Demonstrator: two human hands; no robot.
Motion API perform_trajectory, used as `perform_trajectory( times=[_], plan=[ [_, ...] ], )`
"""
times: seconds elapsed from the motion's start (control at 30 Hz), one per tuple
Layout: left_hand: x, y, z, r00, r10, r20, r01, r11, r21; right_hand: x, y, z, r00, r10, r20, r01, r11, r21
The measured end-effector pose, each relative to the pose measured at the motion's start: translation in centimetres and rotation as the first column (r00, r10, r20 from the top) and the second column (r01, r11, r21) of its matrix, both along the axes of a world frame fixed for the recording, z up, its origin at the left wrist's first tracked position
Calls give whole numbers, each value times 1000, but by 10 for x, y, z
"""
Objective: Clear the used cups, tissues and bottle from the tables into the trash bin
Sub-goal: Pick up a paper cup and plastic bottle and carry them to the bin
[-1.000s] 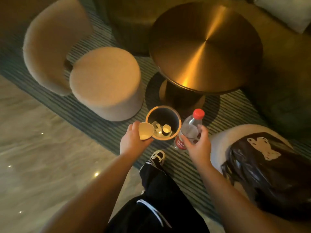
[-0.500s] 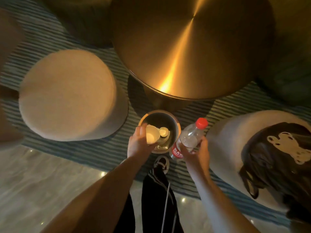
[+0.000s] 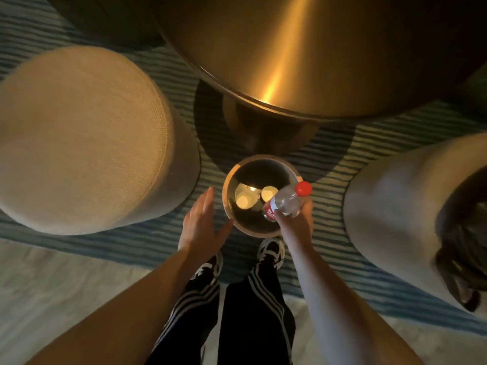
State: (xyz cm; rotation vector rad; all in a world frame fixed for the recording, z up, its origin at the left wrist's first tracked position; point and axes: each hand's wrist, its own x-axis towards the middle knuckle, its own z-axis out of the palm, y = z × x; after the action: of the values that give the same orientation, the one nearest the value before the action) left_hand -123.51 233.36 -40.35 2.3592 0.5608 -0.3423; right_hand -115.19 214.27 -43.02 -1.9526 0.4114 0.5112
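Note:
A small round trash bin [image 3: 229, 214] with a pale rim stands on the striped rug just in front of my feet. Inside it lie white paper cups [image 3: 243, 200] and a crumpled tissue. My right hand [image 3: 295, 222] grips a clear plastic bottle [image 3: 286, 201] with a red cap and red label, tilted over the bin's right rim, cap pointing away to the right. My left hand [image 3: 201, 225] hovers flat just left of the bin, fingers spread and holding nothing.
A round brass table [image 3: 303, 54] on a pedestal stands right behind the bin. A beige round stool [image 3: 81, 135] sits to the left. A second stool [image 3: 395, 206] at right carries a dark bag [image 3: 466, 246]. Pale stone floor lies behind my feet.
The cup left my left hand and now lies in the bin; that hand drew back open. My right hand moved the bottle over the bin's rim. My view came closer.

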Motion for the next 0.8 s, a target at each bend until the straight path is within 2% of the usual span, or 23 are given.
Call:
perform_trajectory(
  times=[0.1, 0.23, 0.4, 0.47, 0.57, 0.8],
  plan=[
    [-10, 9, 5, 999, -33, -26, 34, 999, 23, -5, 2, -4, 1000, 4, 2, -4, 999, -51],
    [-13, 8, 32, 996, -61, -66, 63, 997, 41, -16, -9, 25, 999, 11, 32, -8, 997, -77],
    [-4, 5, 103, 989, -139, 58, 135, 989, 62, -33, -25, 101, 1000, -22, 15, 23, 997, -77],
    [0, 3, 137, 980, -160, 121, 152, 986, 74, -42, -30, 141, 999, 42, 22, -38, 986, -165],
    [2, -2, 185, 981, -175, 81, 171, 984, 50, -60, -36, 198, 992, 104, 75, -80, 959, -270],
    [-2, -36, 272, 866, -476, 156, 466, 880, 95, -113, -53, 295, 978, 34, 205, 46, 926, -375]
  ],
)
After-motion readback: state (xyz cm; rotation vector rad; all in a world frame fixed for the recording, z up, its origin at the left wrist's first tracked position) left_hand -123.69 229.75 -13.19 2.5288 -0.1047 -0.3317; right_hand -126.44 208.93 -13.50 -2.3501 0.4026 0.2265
